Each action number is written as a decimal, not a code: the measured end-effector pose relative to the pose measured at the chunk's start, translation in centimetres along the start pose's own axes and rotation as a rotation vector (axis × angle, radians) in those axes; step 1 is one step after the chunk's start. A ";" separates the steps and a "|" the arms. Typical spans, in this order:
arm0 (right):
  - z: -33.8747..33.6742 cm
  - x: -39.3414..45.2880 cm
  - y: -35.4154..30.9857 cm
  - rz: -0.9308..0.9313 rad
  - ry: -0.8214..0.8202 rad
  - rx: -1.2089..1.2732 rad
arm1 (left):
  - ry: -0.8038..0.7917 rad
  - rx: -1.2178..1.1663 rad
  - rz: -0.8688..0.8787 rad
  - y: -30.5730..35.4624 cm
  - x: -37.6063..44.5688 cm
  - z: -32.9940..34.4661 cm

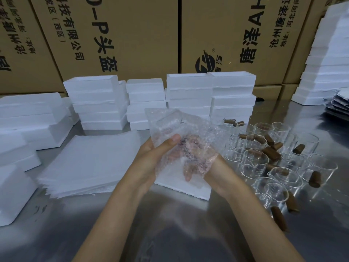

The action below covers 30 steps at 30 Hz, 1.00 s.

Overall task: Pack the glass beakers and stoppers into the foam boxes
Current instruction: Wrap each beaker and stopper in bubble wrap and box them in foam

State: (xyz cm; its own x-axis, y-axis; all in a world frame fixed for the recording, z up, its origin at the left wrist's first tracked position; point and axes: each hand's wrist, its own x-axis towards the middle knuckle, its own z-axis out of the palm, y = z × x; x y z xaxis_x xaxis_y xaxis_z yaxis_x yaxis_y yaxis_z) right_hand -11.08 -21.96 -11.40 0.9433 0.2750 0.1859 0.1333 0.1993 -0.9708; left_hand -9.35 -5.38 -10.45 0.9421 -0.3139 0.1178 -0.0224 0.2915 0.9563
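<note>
Both my hands hold a sheet of clear bubble wrap [170, 127] in front of me, above a white foam box [190, 188] on the steel table. My left hand [160, 154] grips its left side, thumb on top. My right hand [196, 165] is mostly covered by the wrap, with its fingers showing through. Whether a beaker is inside the wrap I cannot tell. To the right stand several glass beakers [255, 161] with brown stoppers [272, 156] scattered among them.
A stack of thin white foam sheets [90, 163] lies left of my hands. Piles of white foam boxes [209, 95] line the back, the left edge [28, 114] and the far right [328, 59]. Cardboard cartons [132, 35] form a wall behind. Folded bubble wrap [338, 103] sits at right.
</note>
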 end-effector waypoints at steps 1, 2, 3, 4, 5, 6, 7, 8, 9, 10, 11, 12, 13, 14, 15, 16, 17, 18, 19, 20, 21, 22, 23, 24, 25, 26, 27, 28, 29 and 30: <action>0.1 -0.1 -0.1 -0.026 -0.001 -0.049 | 0.006 0.009 0.005 0.0 -0.1 0.2; 0.1 -0.2 -0.1 -0.054 -0.007 -0.085 | 0.017 0.010 0.006 -0.1 -0.1 0.3; 0.2 -0.4 -0.1 -0.071 -0.020 -0.099 | 0.032 0.006 0.003 -0.1 -0.1 0.3; 0.3 -0.4 0.0 -0.070 -0.034 -0.092 | 0.048 -0.001 -0.002 -0.1 -0.1 0.3; 0.4 -0.6 0.0 -0.054 -0.041 -0.090 | 0.059 -0.011 -0.006 -0.1 -0.1 0.3; 0.4 -0.7 0.0 -0.032 -0.035 -0.107 | 0.070 -0.020 -0.012 -0.2 0.0 0.2; 0.3 -0.7 0.1 -0.015 -0.024 -0.135 | 0.092 -0.025 -0.025 -0.2 0.0 0.2; 0.4 -0.7 -0.2 0.000 -0.010 -0.172 | 0.126 -0.026 -0.040 -0.2 0.0 0.1; 0.4 -0.5 -0.3 0.010 0.020 -0.204 | 0.160 -0.034 -0.051 -0.1 -0.1 0.0; 0.4 -0.3 -0.6 0.030 0.093 -0.185 | 0.175 -0.052 -0.044 0.0 -0.1 -0.2; 0.1 0.0 -0.8 0.049 0.191 -0.124 | 0.174 -0.085 -0.017 0.1 0.0 -0.5; -0.2 0.2 -1.1 0.055 0.296 -0.081 | 0.176 -0.118 0.017 0.4 0.0 -0.7; -0.7 0.4 -1.2 0.039 0.392 -0.073 | 0.191 -0.143 0.044 0.6 0.1 -0.8; -1.1 0.4 -1.3 0.021 0.476 -0.070 | 0.208 -0.157 0.062 0.9 0.0 -0.9; -1.5 0.3 -1.4 -0.017 0.546 -0.030 | 0.217 -0.175 0.065 1.0 0.0 -1.0; -1.8 0.2 -1.6 -0.061 0.599 0.044 | 0.217 -0.205 0.059 1.1 0.0 -1.0; -2.2 0.1 -1.7 -0.113 0.622 0.137 | 0.213 -0.248 0.046 1.1 0.0 -1.0; -2.4 0.2 -1.8 -0.144 0.608 0.207 | 0.215 -0.297 0.032 1.0 0.1 -1.1; -2.6 0.2 -1.8 -0.148 0.558 0.237 | 0.224 -0.349 0.020 1.0 0.1 -1.2; -2.5 0.3 -1.9 -0.111 0.468 0.236 | 0.238 -0.404 0.011 1.1 0.2 -1.3; -2.3 0.3 -1.9 -0.047 0.374 0.200 | 0.250 -0.459 0.005 1.3 0.2 -1.3; -2.1 0.4 -1.6 0.028 0.287 0.135 | 0.256 -0.511 0.006 1.4 0.2 -1.3; -1.7 0.2 -1.4 0.088 0.211 0.043 | 0.256 -0.551 0.008 1.6 0.2 -1.4; -1.1 0.1 -1.0 0.132 0.142 -0.049 | 0.245 -0.573 0.009 1.6 0.2 -1.3; -0.5 0.1 -0.6 0.145 0.082 -0.129 | 0.220 -0.576 0.011 1.7 0.1 -1.0; 0.1 0.1 -0.3 0.130 0.041 -0.194 | 0.189 -0.560 0.013 1.6 0.0 -0.7; 0.6 0.1 0.1 0.089 0.029 -0.235 | 0.154 -0.531 0.020 1.5 0.0 -0.4; 1.0 0.2 0.3 0.032 0.058 -0.247 | 0.116 -0.500 0.023 1.4 -0.1 -0.1; 1.3 0.2 0.3 -0.018 0.129 -0.245 | 0.076 -0.472 0.025 1.3 -0.1 -0.1; 1.4 0.3 0.2 -0.042 0.216 -0.234 | 0.039 -0.442 0.027 1.3 -0.1 -0.1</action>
State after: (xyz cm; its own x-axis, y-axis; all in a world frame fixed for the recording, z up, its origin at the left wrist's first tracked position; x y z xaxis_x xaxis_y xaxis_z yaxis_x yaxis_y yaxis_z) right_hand -11.19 -20.52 -11.32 0.9749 0.0605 0.2144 0.2161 -0.0225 -0.9761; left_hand -9.42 -4.86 -9.25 0.9553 -0.2691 0.1224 0.0902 0.6597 0.7461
